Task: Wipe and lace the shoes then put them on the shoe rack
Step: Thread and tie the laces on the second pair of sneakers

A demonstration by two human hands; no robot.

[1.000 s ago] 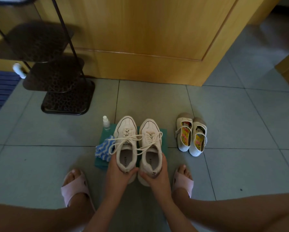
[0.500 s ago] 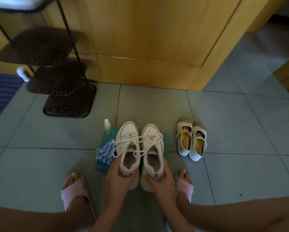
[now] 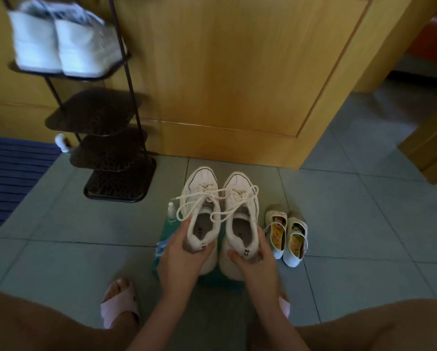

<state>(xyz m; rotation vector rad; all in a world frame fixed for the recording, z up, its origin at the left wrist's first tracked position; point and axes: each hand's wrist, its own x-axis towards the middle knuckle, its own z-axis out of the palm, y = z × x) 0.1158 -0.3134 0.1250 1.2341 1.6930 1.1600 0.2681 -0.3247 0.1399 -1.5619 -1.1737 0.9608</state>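
**Sneaker pair, held at the heels, on tiled floor before the rack**

- Left sneaker (image 3: pixel 199 198): cream, toe pointing away toward the door (image 3: pixel 237 72). The left hand (image 3: pixel 183 257) grips its heel, thumb on the inner side by the back tab and fingers curled round the outer side.
- Right sneaker (image 3: pixel 241 198): just beside the first and parallel to it. The right hand (image 3: pixel 254 264) grips its heel the same way, thumb across the back and fingers wrapped round the outer side.
- Laces (image 3: pixel 212 201): threaded on both, with loose loops and ends lying across the two tongues.
- Placement: both sneakers sit over a teal mat (image 3: pixel 168 230). Whether the soles touch it cannot be told.
- Rack (image 3: pixel 105 138): dark metal with tiered shelves, standing left of the sneakers against the door and well apart from them. A blurred white pair (image 3: pixel 65 44) sits on its top visible shelf.
- Bottle (image 3: pixel 171 211): small and clear, upright at the mat's far left corner.
- Cloth (image 3: pixel 161 247): blue and white stripes, at the mat's left edge, partly hidden by the left hand.
- Small shoes (image 3: pixel 285 236): strapped pair with bright insoles, on the floor (image 3: pixel 364 224) just right of the right sneaker.
- Rug (image 3: pixel 9 173): dark blue, at far left.
- Slipper (image 3: pixel 119 304): pink, worn on the left foot.
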